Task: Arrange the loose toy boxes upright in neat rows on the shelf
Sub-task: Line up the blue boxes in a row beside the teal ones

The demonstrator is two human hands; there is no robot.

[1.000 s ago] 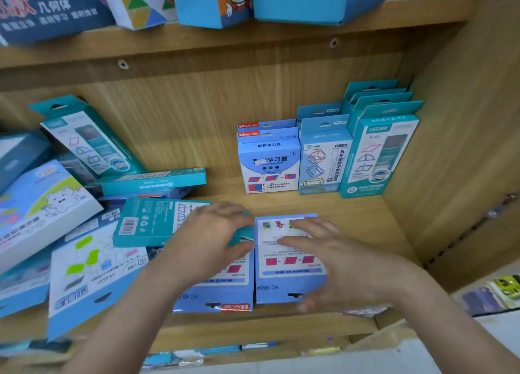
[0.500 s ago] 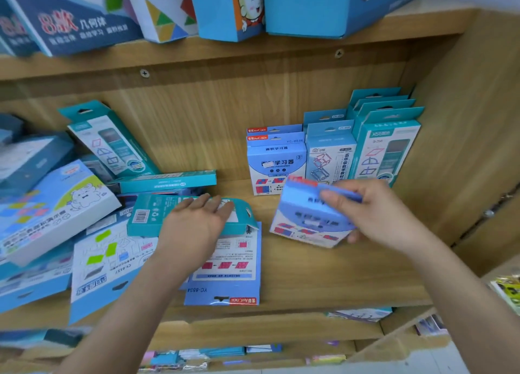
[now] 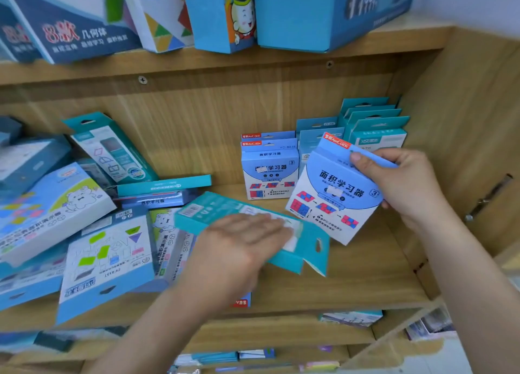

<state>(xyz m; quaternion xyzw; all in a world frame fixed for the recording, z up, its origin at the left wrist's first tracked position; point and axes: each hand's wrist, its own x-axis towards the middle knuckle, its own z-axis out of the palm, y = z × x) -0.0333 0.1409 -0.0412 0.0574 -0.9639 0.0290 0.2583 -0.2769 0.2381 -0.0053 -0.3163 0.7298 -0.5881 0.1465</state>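
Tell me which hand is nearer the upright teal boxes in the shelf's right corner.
Right. The right hand is just in front of the upright teal boxes; the left hand rests farther front-left on a loose teal box.

Toy shop: wooden shelf stocked with duplicate boxed learning toys, hang-tab packaging.

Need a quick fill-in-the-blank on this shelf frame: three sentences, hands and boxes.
The right hand grips a light-blue and white cardboard box printed with red and ____ squares. The left hand lies on a ____ cardboard box with a hang tab. The neat row of upright boxes stands at the wooden shelf's ____ end.
Missing words: blue; teal; right.
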